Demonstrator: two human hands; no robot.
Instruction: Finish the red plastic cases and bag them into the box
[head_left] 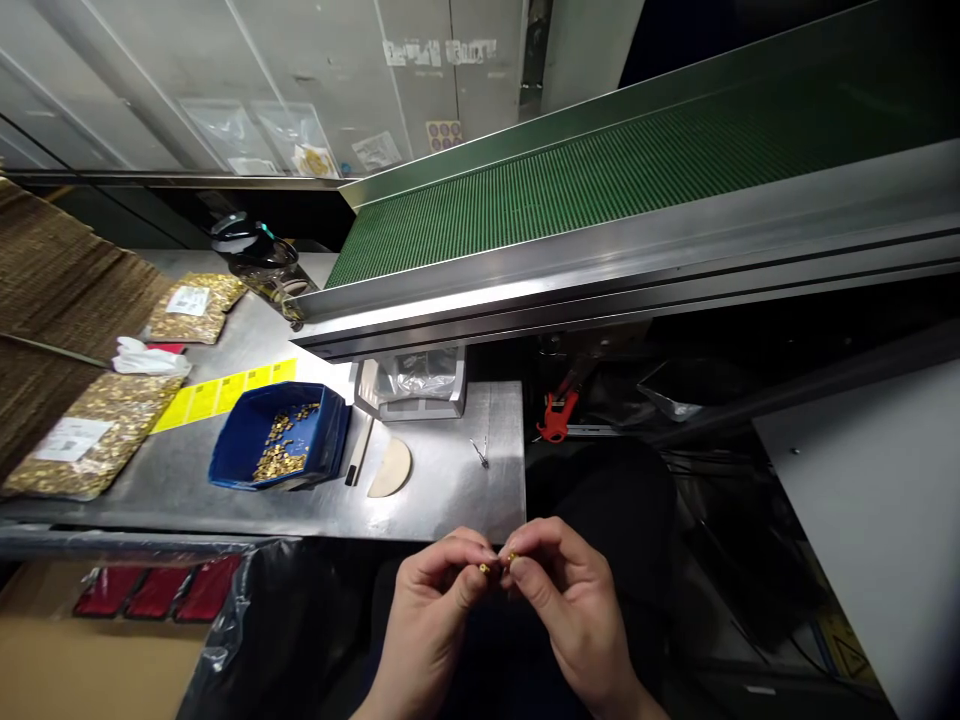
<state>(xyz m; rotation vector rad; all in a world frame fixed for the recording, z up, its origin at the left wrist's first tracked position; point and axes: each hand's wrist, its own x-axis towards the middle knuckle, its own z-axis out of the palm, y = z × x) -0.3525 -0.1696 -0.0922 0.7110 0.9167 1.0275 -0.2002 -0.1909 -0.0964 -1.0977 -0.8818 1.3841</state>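
Note:
Both hands meet in front of my lap, just off the front edge of the metal table (450,490). My left hand (439,595) pinches a small gold-coloured metal piece (484,568) between thumb and fingers. Another small gold-coloured piece (513,558) is gripped by the fingertips of my right hand (570,600). The pieces are too small to name exactly, and the fingers partly cover them. On the table, a blue bin (225,462) holds many similar gold-coloured pieces. Beside it lie a thin brush-like tool (360,452) and a pale half-round disc (391,469).
A green ribbed conveyor (525,190) with metal sides slopes across the back. Bags of gold-coloured pieces (112,420) and stacked cardboard (60,300) stand left. A grey tray (424,410), small metal tweezers-like tool (480,453) and orange-handled tool (556,418) sit nearby.

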